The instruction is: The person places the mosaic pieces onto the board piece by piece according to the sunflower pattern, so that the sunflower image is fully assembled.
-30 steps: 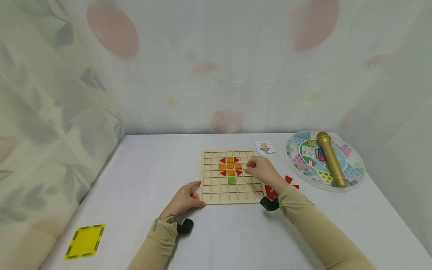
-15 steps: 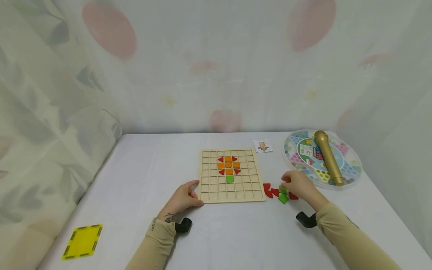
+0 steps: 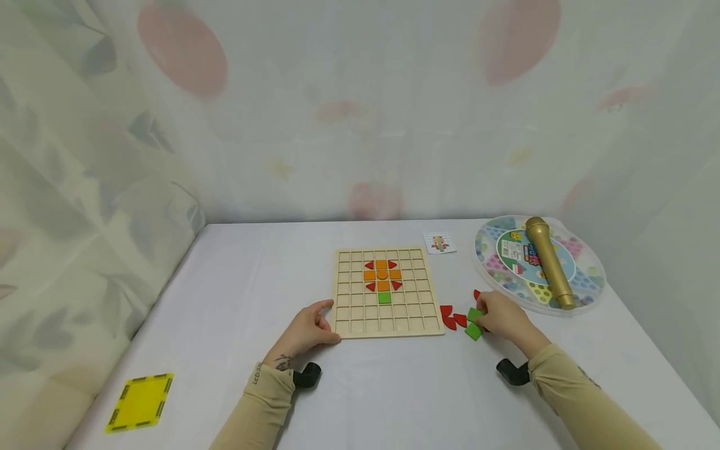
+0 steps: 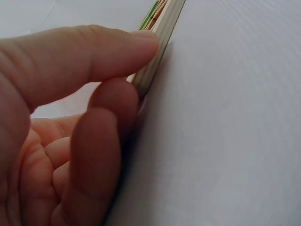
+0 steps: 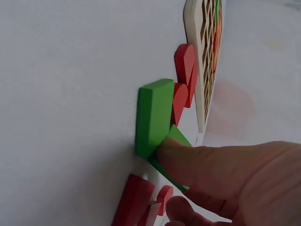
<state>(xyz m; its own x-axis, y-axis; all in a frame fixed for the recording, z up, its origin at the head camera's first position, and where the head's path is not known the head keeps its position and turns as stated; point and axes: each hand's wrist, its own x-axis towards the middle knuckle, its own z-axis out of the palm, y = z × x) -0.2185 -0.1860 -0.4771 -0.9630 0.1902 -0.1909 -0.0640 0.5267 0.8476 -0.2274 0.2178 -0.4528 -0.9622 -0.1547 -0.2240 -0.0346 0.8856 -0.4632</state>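
Fingertip (image 5: 176, 148) on green block (image 5: 153, 115) (wrist view)

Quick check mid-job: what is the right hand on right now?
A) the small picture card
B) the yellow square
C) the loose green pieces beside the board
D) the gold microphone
C: the right hand has its fingers on the loose green pieces lying right of the wooden grid board, apart from the gold microphone.

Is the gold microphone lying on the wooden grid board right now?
No, the gold microphone lies across the round clear plastic case at the table's right, apart from the wooden grid board.
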